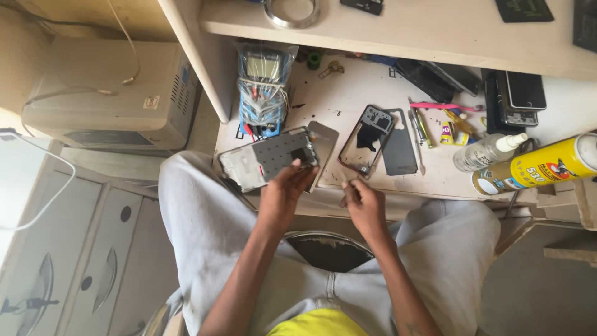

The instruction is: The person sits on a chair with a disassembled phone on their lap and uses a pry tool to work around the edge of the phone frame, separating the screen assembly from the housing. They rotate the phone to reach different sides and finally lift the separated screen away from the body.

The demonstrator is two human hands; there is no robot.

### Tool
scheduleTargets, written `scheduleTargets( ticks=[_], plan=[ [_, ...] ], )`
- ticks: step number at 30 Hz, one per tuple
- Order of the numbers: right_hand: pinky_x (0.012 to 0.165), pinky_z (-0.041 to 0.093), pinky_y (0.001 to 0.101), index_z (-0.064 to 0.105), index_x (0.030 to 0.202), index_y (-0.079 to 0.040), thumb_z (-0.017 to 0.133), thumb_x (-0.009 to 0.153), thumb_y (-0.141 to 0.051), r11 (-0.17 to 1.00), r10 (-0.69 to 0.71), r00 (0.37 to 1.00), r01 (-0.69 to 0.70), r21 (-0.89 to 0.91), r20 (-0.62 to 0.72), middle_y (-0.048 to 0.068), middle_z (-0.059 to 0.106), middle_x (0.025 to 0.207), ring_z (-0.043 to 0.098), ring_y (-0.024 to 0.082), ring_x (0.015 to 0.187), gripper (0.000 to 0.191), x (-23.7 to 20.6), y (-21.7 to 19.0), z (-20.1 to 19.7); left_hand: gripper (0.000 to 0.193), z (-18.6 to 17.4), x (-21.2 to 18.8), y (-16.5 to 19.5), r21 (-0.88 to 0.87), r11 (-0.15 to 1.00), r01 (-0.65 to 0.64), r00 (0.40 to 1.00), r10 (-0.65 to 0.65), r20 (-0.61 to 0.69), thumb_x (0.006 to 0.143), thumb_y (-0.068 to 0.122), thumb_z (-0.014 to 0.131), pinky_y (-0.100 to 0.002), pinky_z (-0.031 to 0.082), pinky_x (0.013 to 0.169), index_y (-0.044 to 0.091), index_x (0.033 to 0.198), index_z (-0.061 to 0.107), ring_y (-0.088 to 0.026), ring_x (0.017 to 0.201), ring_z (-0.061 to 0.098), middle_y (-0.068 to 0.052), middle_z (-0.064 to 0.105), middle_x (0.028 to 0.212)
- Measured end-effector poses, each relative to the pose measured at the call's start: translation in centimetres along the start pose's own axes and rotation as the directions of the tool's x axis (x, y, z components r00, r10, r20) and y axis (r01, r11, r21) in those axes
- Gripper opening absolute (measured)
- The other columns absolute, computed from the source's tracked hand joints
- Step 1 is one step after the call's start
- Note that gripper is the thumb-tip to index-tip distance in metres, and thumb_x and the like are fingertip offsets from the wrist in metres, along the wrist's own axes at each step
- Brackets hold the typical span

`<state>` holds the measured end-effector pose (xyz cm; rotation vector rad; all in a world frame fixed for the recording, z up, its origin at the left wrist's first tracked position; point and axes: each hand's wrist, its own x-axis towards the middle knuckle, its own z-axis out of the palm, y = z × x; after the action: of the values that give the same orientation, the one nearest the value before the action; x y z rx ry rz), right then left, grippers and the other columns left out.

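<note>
My left hand (283, 190) grips the lower right corner of an opened phone body (267, 158), a flat grey slab with a metal inner plate, held over the near edge of the workbench (348, 99). My right hand (364, 202) is closed on a thin small tool (346, 194), just below the bench edge. On the bench beyond it lie a phone frame with a camera module (367, 140) and a dark grey back cover (399, 146). A thin grey plate (324, 140) sits under the held phone.
A multimeter wrapped in plastic (264, 87) stands at the bench's left. Tweezers, small glue tubes (448, 130), a clear squeeze bottle (488, 150), a yellow spray can (538, 167) and stacked phones (519, 99) fill the right. A shelf (398, 31) overhangs. A beige box unit (106, 87) sits left.
</note>
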<state>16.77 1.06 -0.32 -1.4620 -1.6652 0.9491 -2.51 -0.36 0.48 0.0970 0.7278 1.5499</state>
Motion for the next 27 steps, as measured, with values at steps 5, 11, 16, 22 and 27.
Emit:
scheduleTargets(
  ticks=[5,11,16,22,27],
  plan=[
    [0.052,0.047,0.0302,0.064,0.102,-0.002,0.060,0.107,-0.016,0.987,-0.120,0.983,0.133,0.093,-0.136,0.006,0.067,0.070,0.058,0.010,0.056,0.015,-1.3,-4.2,-0.4,0.020,0.7,0.0,-1.2,-0.045,0.998,0.041,0.989,-0.034,0.145,0.097,0.001,0.062,-0.048,0.057,0.107,-0.009,0.115,0.059,-0.031,0.107,0.069,-0.016,0.067,0.110],
    [0.057,0.046,0.0352,0.067,0.112,0.001,0.066,0.102,-0.007,0.913,-0.402,0.874,0.362,-0.188,-0.272,0.014,0.066,0.084,0.061,0.021,0.063,0.013,-1.1,-6.8,-0.2,0.022,1.5,-1.1,-1.8,0.020,0.994,0.110,0.973,-0.112,0.204,0.096,0.002,0.063,-0.047,0.057,0.106,-0.009,0.115,0.061,-0.030,0.107,0.069,-0.018,0.068,0.112],
    [0.057,0.047,0.0361,0.069,0.114,0.002,0.067,0.100,-0.006,0.922,-0.379,0.881,0.334,-0.195,-0.282,0.014,0.067,0.082,0.062,0.022,0.062,0.015,-1.1,-6.9,-0.3,0.025,2.2,-1.8,-1.6,0.059,0.991,0.117,0.972,-0.126,0.196,0.097,0.003,0.062,-0.045,0.058,0.105,-0.010,0.118,0.061,-0.029,0.108,0.069,-0.018,0.069,0.114],
    [0.062,0.051,0.0343,0.070,0.114,0.002,0.064,0.101,-0.004,0.951,-0.309,0.903,0.284,-0.125,-0.300,0.016,0.070,0.084,0.065,0.021,0.065,0.015,-1.8,-7.7,-0.1,0.026,2.5,-2.0,-1.5,0.049,0.993,0.108,0.973,-0.116,0.198,0.096,0.003,0.063,-0.045,0.057,0.105,-0.010,0.118,0.061,-0.030,0.109,0.069,-0.018,0.069,0.115],
    [0.059,0.050,0.0355,0.072,0.113,0.001,0.067,0.100,-0.007,0.980,-0.183,0.938,0.148,-0.135,-0.293,0.019,0.068,0.075,0.060,0.026,0.057,0.017,-2.0,-8.1,-0.1,0.025,2.3,-1.8,-1.6,0.003,0.992,0.127,0.971,-0.124,0.205,0.097,0.003,0.063,-0.046,0.057,0.107,-0.010,0.119,0.061,-0.030,0.110,0.069,-0.018,0.069,0.115]
  ],
)
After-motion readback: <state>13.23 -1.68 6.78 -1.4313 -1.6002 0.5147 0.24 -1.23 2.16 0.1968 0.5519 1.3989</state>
